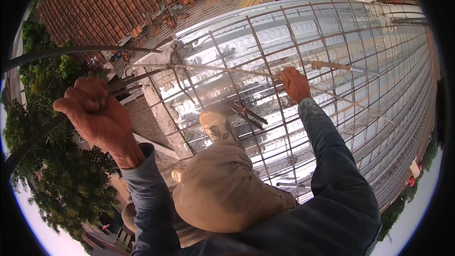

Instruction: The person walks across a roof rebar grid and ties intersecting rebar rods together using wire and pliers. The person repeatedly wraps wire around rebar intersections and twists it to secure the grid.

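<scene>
My left hand [96, 117] is raised at the left, its fingers curled around a dark ribbed reinforcing bar [117, 84] that passes behind it. Over the mesh, my right hand [295, 83] grips a long thin rod [227, 69] that runs from the concrete edge at the left towards the lower right. Below lies a grid of steel reinforcing mesh [263, 57] on shiny corrugated metal decking [231, 49]. A pair of pincers [249, 115] rests on the mesh beside my shoe [215, 124]. To the right of my right hand lies a tool with a wooden handle [328, 65].
A rough concrete edge beam [160, 113] borders the decking at the left, with bent bars [174, 60] rising from it. Another thick bar [89, 49] crosses the upper left. Beyond are a tiled roof [117, 3] and trees [64, 177]. A short pipe [291, 185] lies near my knee.
</scene>
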The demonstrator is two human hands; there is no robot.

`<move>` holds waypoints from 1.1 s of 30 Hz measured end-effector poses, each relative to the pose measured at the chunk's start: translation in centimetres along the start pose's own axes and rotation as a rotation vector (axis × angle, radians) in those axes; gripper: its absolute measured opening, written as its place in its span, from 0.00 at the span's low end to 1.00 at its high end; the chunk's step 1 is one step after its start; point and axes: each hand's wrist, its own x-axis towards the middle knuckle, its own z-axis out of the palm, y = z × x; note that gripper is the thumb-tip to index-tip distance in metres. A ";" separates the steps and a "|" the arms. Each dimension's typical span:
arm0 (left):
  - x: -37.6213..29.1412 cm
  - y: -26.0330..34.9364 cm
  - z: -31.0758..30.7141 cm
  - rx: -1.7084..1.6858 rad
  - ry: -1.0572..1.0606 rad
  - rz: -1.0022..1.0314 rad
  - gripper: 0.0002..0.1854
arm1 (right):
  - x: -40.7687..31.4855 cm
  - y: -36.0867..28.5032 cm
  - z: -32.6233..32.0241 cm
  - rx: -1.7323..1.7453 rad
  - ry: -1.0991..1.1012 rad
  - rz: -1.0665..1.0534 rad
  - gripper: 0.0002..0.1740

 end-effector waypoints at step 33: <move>0.6 -0.5 2.5 0.412 0.343 0.021 0.27 | -22.2 2.3 -16.2 0.331 -0.369 0.472 0.13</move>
